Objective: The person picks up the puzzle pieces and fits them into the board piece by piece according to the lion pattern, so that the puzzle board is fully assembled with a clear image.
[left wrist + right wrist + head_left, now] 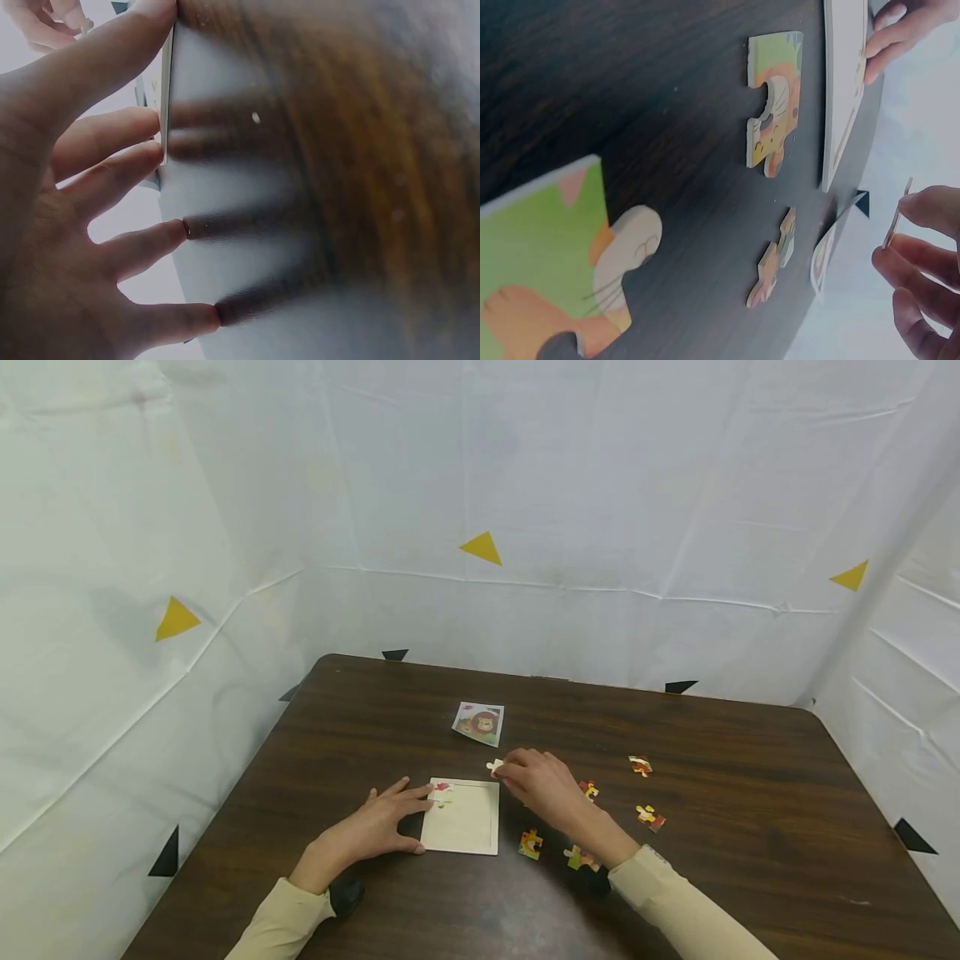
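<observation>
Puzzle tray [468,827] lies flat on the near half of the table [375,718], a little left of the middle, and from where I stand its far left corner looks filled by a pink-marked piece [442,787]; cream on cream, I can't tell whether more is in. The left hand [378,827] is spread at the tray's left side, thumb and some fingertips touching the edge, as if to steady it. The right hand [546,781] pinches one small piece [493,766] between thumb and fingers, raised above the table just beyond the tray's far right corner. Loose pieces [530,844] lie to the right, five that I can count, one partly hidden behind the right forearm. Past the tray rests a lion card [474,727], which I take for the guide. My guess is that filling has only begun and this is a piece about to be placed. The next move seems to call for turning it to suit, then lowering it level, perhaps beside the corner piece, so tab meets notch without nudging that neighbour loose.
</observation>
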### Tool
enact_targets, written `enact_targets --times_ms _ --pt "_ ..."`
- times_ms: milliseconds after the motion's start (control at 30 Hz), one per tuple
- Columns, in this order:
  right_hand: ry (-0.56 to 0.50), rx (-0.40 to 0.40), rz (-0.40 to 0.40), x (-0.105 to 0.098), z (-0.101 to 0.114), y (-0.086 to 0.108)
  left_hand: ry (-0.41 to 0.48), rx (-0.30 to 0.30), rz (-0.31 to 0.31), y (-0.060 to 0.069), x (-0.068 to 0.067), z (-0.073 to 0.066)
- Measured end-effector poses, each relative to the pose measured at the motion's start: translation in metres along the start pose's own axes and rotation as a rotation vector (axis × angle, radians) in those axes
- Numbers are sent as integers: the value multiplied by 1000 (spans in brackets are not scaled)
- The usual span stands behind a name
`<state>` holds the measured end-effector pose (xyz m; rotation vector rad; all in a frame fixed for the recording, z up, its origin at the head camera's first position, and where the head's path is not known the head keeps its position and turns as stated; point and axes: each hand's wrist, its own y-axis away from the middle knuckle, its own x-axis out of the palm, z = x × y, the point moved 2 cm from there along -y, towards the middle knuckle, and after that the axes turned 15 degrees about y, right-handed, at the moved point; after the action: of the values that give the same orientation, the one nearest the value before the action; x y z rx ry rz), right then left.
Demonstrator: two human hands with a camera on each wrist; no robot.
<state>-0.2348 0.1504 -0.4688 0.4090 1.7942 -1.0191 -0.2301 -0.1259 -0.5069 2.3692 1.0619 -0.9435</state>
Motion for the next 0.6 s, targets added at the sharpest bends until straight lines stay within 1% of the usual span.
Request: enact_targets --times_ms 167,333,600 --pt "-12 -1 21 1 4 -3 5 -26 5 0 -1 -1" --pt "-11 -4 40 2 11 -6 0 -39 4 0 -1 -3" --pt "-35 -14 29 6 19 -7 3 -55 6 -1 1 -2"
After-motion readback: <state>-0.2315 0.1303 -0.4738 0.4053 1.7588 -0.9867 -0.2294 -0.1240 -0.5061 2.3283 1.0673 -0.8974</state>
